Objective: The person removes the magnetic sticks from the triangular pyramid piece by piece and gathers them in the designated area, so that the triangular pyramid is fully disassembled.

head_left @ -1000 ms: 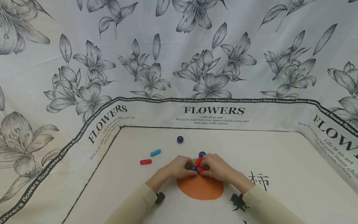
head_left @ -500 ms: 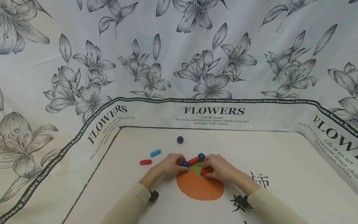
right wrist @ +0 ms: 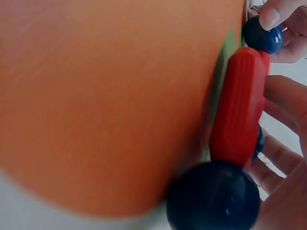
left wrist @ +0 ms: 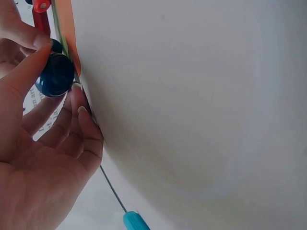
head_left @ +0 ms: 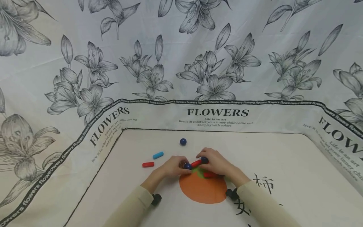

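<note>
My left hand (head_left: 174, 166) pinches a dark blue ball (head_left: 187, 166) between thumb and fingers, as the left wrist view also shows. From that ball a red rod (head_left: 196, 163) runs to a second blue ball (head_left: 204, 160), round which the fingers of my right hand (head_left: 216, 162) curl. Under the right palm lies another red rod (head_left: 210, 175), partly hidden in the head view. Large in the right wrist view, this red rod (right wrist: 237, 108) has a blue ball (right wrist: 213, 196) at its near end.
Beneath the hands is a printed orange fruit (head_left: 202, 188) with a green top. A loose blue ball (head_left: 183, 142), a light blue rod (head_left: 158, 155) and a red rod (head_left: 148, 164) lie farther left. Black characters (head_left: 263, 183) are printed at the right of the white cloth.
The left hand has shifted left with its ball, and the red rod between the balls lies flatter. My right hand has left the nearer red rod and moved up to the back ball.
</note>
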`<state>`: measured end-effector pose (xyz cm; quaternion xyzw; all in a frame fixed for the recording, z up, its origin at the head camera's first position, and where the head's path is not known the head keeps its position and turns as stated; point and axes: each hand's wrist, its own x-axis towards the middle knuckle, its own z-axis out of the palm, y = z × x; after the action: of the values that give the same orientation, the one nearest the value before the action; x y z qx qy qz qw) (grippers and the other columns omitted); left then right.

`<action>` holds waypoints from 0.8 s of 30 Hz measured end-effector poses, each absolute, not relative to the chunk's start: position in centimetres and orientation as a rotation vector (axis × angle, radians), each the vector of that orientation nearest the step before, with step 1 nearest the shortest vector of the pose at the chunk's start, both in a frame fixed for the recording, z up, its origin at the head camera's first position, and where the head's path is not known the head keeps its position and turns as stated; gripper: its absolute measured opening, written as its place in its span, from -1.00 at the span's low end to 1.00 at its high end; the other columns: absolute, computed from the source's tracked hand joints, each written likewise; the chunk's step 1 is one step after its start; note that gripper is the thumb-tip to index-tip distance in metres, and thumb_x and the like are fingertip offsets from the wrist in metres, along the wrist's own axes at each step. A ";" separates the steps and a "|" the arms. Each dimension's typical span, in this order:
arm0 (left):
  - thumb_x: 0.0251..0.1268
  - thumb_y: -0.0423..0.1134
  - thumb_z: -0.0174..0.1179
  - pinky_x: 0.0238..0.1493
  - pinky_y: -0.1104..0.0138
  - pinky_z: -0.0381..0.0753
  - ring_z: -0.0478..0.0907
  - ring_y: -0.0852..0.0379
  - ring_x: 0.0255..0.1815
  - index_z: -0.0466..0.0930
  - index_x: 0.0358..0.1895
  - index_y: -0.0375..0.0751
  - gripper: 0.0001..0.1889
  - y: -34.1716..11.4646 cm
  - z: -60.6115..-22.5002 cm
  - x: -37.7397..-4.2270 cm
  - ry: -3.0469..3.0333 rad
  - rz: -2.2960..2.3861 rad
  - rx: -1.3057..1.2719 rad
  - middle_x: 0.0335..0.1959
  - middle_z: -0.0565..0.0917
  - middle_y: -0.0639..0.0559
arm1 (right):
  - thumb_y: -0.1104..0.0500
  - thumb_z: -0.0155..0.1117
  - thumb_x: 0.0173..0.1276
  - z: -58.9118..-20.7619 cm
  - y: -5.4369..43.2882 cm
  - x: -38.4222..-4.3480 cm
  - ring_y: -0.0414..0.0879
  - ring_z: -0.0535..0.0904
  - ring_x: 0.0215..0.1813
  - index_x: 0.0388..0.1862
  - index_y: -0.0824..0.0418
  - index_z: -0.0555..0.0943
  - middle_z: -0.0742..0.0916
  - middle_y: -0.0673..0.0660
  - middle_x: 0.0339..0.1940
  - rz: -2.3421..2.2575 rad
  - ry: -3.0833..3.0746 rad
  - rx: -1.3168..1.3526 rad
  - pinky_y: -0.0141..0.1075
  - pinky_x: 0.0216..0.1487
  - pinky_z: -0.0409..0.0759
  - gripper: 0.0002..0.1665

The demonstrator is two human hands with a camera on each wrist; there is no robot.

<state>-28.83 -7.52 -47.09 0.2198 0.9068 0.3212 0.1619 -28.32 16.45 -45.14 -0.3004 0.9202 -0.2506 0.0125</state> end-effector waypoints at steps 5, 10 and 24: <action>0.32 -0.03 0.41 -0.13 0.33 0.57 0.52 0.13 -0.19 0.65 0.05 -0.05 -0.67 -7.4 -47.1 -28.8 2.579 0.937 0.621 -0.28 0.59 0.09 | 0.18 0.50 0.26 -45.8 15.8 -29.1 -0.04 0.56 -0.10 -0.04 0.18 0.76 0.69 0.05 -0.17 -0.789 2.845 -0.897 -0.09 0.02 0.54 -0.71; 0.31 -0.03 0.42 -0.15 0.32 0.58 0.52 0.13 -0.19 0.65 0.03 -0.05 -0.68 -7.4 -47.1 -28.7 2.576 0.943 0.606 -0.28 0.60 0.09 | 0.19 0.51 0.25 -46.0 15.4 -29.5 -0.05 0.52 -0.18 -0.15 0.13 0.79 0.68 0.00 -0.25 -0.794 2.824 -0.862 -0.17 -0.07 0.51 -0.82; 0.29 -0.07 0.45 -0.14 0.34 0.58 0.53 0.13 -0.19 0.64 -0.08 0.02 -0.76 -7.4 -47.1 -28.7 2.554 0.982 0.612 -0.29 0.61 0.08 | 0.19 0.54 0.24 -45.8 15.0 -29.8 -0.15 0.50 -0.21 -0.21 0.06 0.84 0.69 -0.09 -0.29 -0.768 2.830 -0.766 -0.19 -0.11 0.51 -0.86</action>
<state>-28.67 -7.36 -47.14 0.2151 0.8978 0.3454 0.1682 -29.76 15.04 -45.77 -0.2524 0.9323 -0.2529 0.0555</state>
